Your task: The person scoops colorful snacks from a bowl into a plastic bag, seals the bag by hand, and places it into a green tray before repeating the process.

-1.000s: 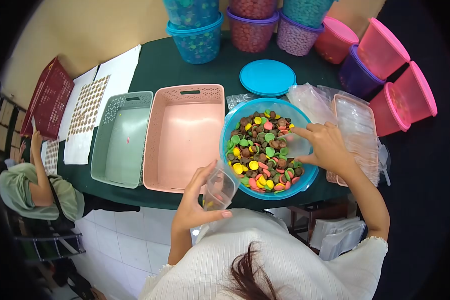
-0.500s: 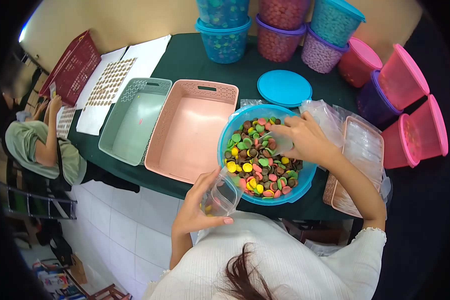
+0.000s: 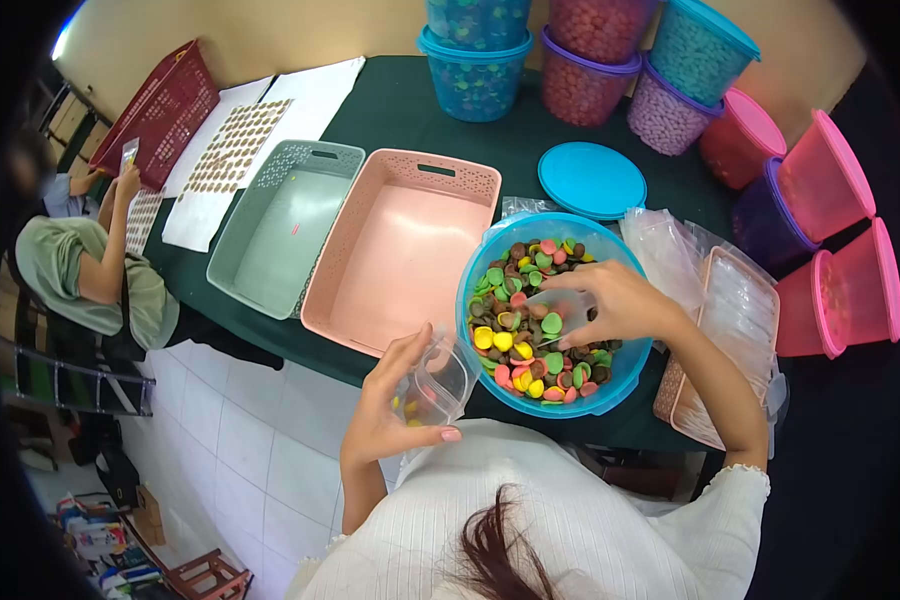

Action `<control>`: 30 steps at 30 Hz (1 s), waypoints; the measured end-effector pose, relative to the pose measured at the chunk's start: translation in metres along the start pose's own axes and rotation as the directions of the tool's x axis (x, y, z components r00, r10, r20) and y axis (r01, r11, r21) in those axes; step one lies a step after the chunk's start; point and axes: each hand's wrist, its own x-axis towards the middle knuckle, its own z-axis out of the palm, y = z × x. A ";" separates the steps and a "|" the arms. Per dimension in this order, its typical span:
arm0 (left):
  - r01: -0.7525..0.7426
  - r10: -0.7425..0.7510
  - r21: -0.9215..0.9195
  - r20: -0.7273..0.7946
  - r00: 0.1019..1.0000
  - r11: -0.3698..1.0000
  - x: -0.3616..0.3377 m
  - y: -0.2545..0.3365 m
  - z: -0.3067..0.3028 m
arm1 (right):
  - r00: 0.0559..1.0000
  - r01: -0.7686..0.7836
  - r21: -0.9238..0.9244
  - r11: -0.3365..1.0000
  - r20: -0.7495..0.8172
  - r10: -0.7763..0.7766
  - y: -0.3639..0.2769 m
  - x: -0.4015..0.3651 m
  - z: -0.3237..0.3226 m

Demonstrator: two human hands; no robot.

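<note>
My left hand (image 3: 382,402) is closed around a clear plastic pouch (image 3: 442,382), its mouth spread wide toward the bowl. A few yellow pieces show at the bottom of the pouch. A blue tub (image 3: 630,375) stands just to the right of it, holding many round candies (image 3: 510,345) in brown, green, pink and yellow. Inside the tub, my right hand (image 3: 620,300) grips a small clear scoop (image 3: 560,308) that dips among the candies. A green candy shows at the scoop; its exact load I cannot make out.
Left of the tub are a pink basket (image 3: 395,250) and a green basket (image 3: 270,245). A blue lid (image 3: 592,180), plastic bags (image 3: 660,250) and a small basket of packaging (image 3: 735,330) surround it. Lidded tubs line the back and right. A person (image 3: 95,265) works at far left.
My right hand has lowered with the scoop deeper into the candies. The left hand still holds the pouch beside the tub. The view has shifted slightly; the other person's hand has lifted a small packet.
</note>
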 end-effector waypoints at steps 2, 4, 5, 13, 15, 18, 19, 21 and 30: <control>0.016 -0.015 -0.037 0.006 1.000 0.999 0.006 -0.002 -0.002 | 0.997 0.042 0.073 0.996 -0.075 -0.036 -0.002 0.005 0.015; -0.029 0.029 -0.044 0.002 1.000 0.999 0.013 -0.007 -0.005 | 0.999 0.003 0.179 0.984 -0.054 0.007 -0.001 0.008 0.023; -0.032 0.033 -0.045 0.018 0.999 0.998 0.016 -0.007 -0.006 | 0.999 -0.023 0.278 0.960 -0.024 0.031 -0.001 0.009 0.025; -0.200 0.194 0.040 0.118 0.974 0.979 0.050 -0.009 -0.014 | 0.979 -0.043 0.343 0.938 -0.171 0.107 -0.026 -0.012 -0.011; -0.200 0.193 0.033 0.140 0.971 0.979 0.061 -0.004 -0.014 | 0.956 -0.129 0.296 0.946 -0.217 0.198 -0.036 -0.020 -0.025; -0.197 0.192 0.012 0.167 0.967 0.980 0.078 0.000 -0.007 | 0.939 -0.174 0.219 0.960 -0.258 0.229 -0.049 -0.029 -0.045; -0.189 0.186 0.001 0.171 0.968 0.982 0.083 0.001 -0.005 | 0.931 -0.215 0.198 0.956 -0.253 0.262 -0.055 -0.032 -0.051; -0.208 0.200 0.016 0.211 0.957 0.978 0.092 0.003 -0.001 | 0.926 -0.193 0.137 0.972 -0.301 0.227 -0.067 -0.034 -0.059; -0.425 0.400 0.029 0.284 0.871 0.905 0.108 0.010 0.018 | 0.956 -0.292 -0.581 0.760 -0.191 0.222 -0.144 -0.015 -0.043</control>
